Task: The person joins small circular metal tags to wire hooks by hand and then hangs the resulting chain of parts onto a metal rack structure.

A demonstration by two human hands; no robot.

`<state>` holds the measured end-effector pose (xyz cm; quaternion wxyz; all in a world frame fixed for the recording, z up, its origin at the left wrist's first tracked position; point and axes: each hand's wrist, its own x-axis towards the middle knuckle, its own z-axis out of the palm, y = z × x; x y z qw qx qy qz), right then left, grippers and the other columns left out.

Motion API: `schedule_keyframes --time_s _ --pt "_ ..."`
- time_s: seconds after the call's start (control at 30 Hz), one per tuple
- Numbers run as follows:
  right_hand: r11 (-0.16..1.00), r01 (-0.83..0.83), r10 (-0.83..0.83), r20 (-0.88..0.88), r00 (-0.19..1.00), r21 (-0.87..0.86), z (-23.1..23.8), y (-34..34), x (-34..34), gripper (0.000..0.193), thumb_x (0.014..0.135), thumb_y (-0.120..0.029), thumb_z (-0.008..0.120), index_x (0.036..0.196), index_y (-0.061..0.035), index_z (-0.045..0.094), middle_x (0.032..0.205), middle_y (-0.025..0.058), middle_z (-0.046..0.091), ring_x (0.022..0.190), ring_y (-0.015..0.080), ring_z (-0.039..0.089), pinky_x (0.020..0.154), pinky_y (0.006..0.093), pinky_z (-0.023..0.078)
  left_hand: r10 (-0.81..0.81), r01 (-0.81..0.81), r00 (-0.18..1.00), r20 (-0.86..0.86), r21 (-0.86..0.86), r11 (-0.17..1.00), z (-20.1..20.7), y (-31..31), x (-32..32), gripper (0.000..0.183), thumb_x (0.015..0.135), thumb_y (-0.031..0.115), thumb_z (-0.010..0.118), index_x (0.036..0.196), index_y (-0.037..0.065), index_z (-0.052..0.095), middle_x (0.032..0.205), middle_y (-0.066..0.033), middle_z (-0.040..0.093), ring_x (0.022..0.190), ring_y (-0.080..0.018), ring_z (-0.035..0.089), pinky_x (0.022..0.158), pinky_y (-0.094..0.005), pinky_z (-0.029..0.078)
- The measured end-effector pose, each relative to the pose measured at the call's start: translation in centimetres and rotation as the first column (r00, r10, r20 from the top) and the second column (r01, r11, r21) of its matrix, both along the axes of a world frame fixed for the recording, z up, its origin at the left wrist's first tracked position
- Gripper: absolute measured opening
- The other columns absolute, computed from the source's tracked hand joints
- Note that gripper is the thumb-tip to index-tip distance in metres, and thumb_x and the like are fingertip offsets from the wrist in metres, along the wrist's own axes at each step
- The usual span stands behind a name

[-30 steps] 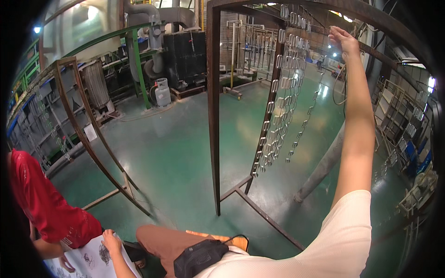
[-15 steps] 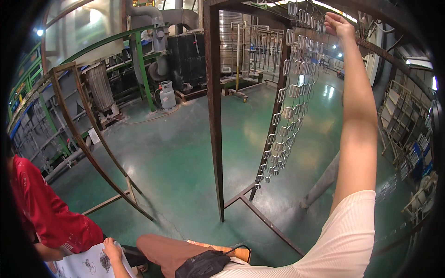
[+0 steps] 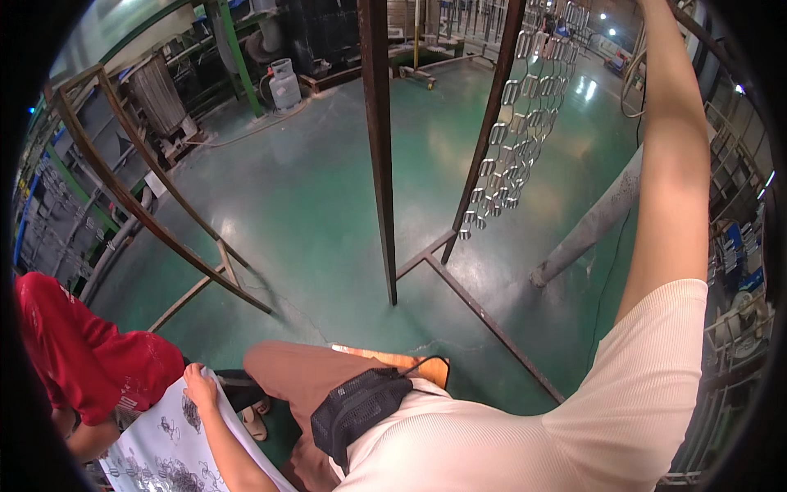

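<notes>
My left hand is at lower left, its fingers curled over the edge of a white sheet. Heaps of small dark wire-like pieces lie on that sheet; their exact kind is too small to make out. My right arm stretches up along the right side, and its hand is cut off by the upper edge. Left of that arm hang several strands of shiny oval metal links, beside a brown metal frame. Their upper ends are out of view.
A co-worker in a red shirt is close on my left. Another brown frame stands beyond. The near frame's foot bar crosses the green floor. A grey gas cylinder and a slanting grey pipe stand farther off.
The view has tipped downward, so more of the white sheet shows. My right hand, earlier by the tops of the hanging strands, has left the picture. My left hand stays on the sheet's edge.
</notes>
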<state>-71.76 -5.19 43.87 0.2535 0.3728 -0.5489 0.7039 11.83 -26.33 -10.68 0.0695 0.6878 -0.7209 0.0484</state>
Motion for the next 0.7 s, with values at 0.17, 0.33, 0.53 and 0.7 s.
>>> schedule_keyframes --time_s 0.17,0.33,0.53,0.7 --pt "0.99 0.132 -0.132 -0.005 0.991 -0.055 -5.8 3.7 5.8 0.035 0.08 -0.019 0.066 0.11 -0.0043 0.057 0.085 0.0067 0.064 0.061 0.0125 0.061 0.046 0.0235 0.046 -0.007 0.006 1.0 0.012 0.024 1.0 -0.1 -0.1 -1.1 0.031 0.07 0.001 0.056 0.098 0.014 0.053 0.107 -0.0012 0.051 0.111 -0.0225 0.046 0.078 -0.0556 0.041" --pt "0.989 0.02 -0.028 -0.05 0.998 -0.149 -12.9 6.9 12.0 0.038 0.077 -0.025 0.073 0.105 -0.0053 0.057 0.086 0.0035 0.064 0.068 0.0077 0.058 0.06 0.0167 0.038 -0.002 0.001 1.0 0.006 0.004 1.0 -0.7 -0.3 0.8 0.032 0.07 0.003 0.06 0.099 0.015 0.053 0.107 0.0 0.052 0.111 -0.0227 0.047 0.078 -0.0549 0.042" --pt "0.999 -0.012 -0.015 -0.693 0.72 -0.034 -19.8 9.8 26.6 0.022 0.081 0.0 0.061 0.07 -0.0072 0.043 0.061 -0.0005 0.043 0.054 0.0076 0.043 0.046 0.021 0.03 0.023 -0.023 1.0 0.008 0.053 0.998 -0.2 -0.1 0.1 0.03 0.07 0.003 0.059 0.098 0.014 0.054 0.11 -0.0018 0.052 0.112 -0.0237 0.046 0.079 -0.0552 0.042" --pt "0.949 -0.059 0.314 -0.921 0.229 0.308 -19.1 7.3 34.8 0.024 0.08 -0.001 0.061 0.068 -0.0072 0.041 0.06 0.0004 0.043 0.053 0.0094 0.043 0.045 0.0221 0.03 -0.016 0.018 0.999 -0.043 0.039 0.999 -0.7 -0.3 0.1 0.03 0.07 0.001 0.057 0.097 0.014 0.055 0.112 -0.0025 0.052 0.114 -0.0248 0.045 0.08 -0.0579 0.041"
